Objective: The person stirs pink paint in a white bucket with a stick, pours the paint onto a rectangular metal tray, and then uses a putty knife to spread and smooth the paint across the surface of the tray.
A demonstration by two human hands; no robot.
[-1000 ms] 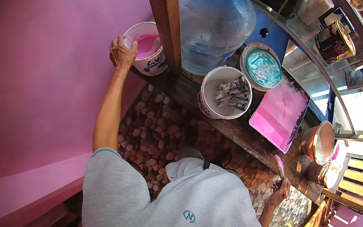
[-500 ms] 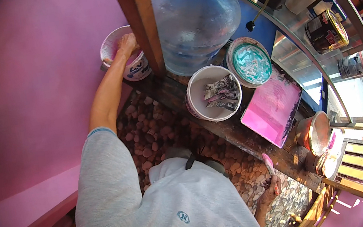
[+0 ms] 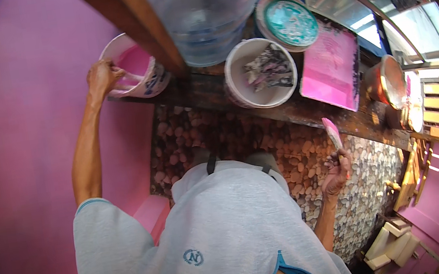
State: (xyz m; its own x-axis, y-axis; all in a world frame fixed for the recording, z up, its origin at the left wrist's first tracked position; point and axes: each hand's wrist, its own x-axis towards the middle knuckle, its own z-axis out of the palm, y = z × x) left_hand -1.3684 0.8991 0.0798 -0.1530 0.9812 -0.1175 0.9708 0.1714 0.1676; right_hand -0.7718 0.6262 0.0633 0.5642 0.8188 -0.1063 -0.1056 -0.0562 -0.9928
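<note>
Pink paint bucket (image 3: 137, 70): white, holds pink paint, positioned at the left end of the dark wooden bench (image 3: 306, 110), just left of a wooden post (image 3: 143, 26). Left hand (image 3: 103, 78): closed over the near rim of the bucket, fingers curled around the rim and reaching inside; a pale stick-like item lies under the fingers, identity not determinable. Left arm extended fully forward along the pink wall (image 3: 21, 138).

Right hand (image 3: 337, 171): lowered beside the body, well apart from the bucket, closed around the handle of a paintbrush (image 3: 332, 134). Brush held upright, bristle end stained pink, just below the front edge of the bench.

On the bench, from left to right: large clear blue water jug (image 3: 203, 9) immediately right of the post; white bucket (image 3: 261, 71) containing grey and white scraps, near the front edge; round container with teal-stained lid (image 3: 287, 20) behind it; pink-coated paint tray (image 3: 331, 66) tilted toward the right; copper-coloured pot (image 3: 387, 83) near the right end.

Below the bench: pebble-faced surface (image 3: 242, 139) of rounded brown and grey stones. Lower right: stacked wooden pieces (image 3: 391, 242) on a pink floor. Grey shirt (image 3: 206, 241) in the foreground.
</note>
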